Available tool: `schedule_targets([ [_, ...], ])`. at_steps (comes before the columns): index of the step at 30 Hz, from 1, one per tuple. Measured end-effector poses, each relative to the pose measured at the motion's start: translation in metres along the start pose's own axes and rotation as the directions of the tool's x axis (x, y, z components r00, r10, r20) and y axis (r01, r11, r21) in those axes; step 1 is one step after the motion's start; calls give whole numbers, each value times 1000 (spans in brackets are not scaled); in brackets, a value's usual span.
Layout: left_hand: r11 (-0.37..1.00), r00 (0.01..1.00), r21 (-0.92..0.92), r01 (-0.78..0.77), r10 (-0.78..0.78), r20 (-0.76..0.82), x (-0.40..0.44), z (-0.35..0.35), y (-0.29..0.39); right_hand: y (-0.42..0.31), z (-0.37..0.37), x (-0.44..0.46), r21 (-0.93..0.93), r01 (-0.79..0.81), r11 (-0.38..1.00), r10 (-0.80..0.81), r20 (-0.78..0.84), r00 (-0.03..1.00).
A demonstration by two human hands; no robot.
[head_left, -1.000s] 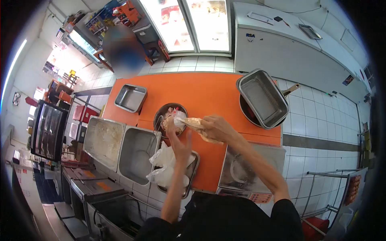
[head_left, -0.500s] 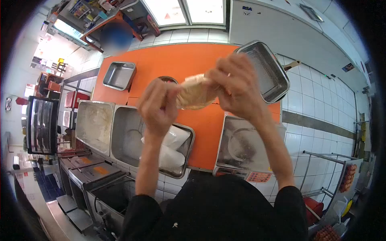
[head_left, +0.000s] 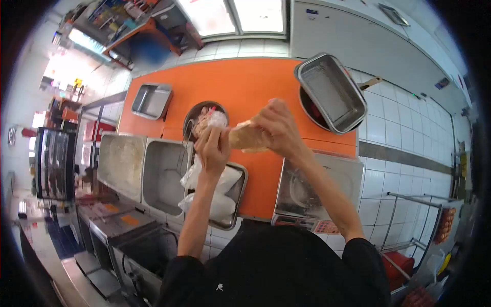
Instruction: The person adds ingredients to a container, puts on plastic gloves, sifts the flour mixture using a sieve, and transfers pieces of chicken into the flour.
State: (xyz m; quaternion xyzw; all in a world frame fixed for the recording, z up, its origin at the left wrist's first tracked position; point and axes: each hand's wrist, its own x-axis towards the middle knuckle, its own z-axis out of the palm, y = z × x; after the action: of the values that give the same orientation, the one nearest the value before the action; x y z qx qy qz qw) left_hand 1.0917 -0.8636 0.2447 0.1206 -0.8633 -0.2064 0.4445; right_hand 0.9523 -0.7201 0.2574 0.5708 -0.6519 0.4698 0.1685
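Between my two hands a thin tan bag [head_left: 247,138] is stretched over the orange table [head_left: 245,77]. My left hand [head_left: 212,148] pinches its left end. The fingers of my right hand [head_left: 276,130] are wrapped round its right end. Just beyond my left hand stands a round metal bowl [head_left: 188,118] holding pinkish, meat-like pieces [head_left: 206,116] and a clear plastic bag [head_left: 218,119]. White plastic bags [head_left: 217,204] lie in a metal tray [head_left: 240,192] beside my left forearm. What the tan bag contains, if anything, cannot be made out.
An empty metal pan [head_left: 152,101] sits at the table's back left. Deep steel containers [head_left: 166,176] adjoin the left edge. A rectangular tray [head_left: 332,92] rests on a pan with a handle [head_left: 369,83] at the right. A scale [head_left: 307,189] stands near my right forearm.
My left hand has left the bowl and now pinches the tan bag's left end. Both hands rose toward the camera, then lowered again with the bag between them. The view has shifted.
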Motion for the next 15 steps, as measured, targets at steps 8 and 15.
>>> schedule_targets([
  [8,982,987,-109,156,-150,58,-14,-78,26,-26,-1,12,0,2,1000,-2,-4,1000],
  [15,760,805,477,441,-570,166,-145,-176,-17,-10,55,-20,-148,-238,960,231,-64,971],
])
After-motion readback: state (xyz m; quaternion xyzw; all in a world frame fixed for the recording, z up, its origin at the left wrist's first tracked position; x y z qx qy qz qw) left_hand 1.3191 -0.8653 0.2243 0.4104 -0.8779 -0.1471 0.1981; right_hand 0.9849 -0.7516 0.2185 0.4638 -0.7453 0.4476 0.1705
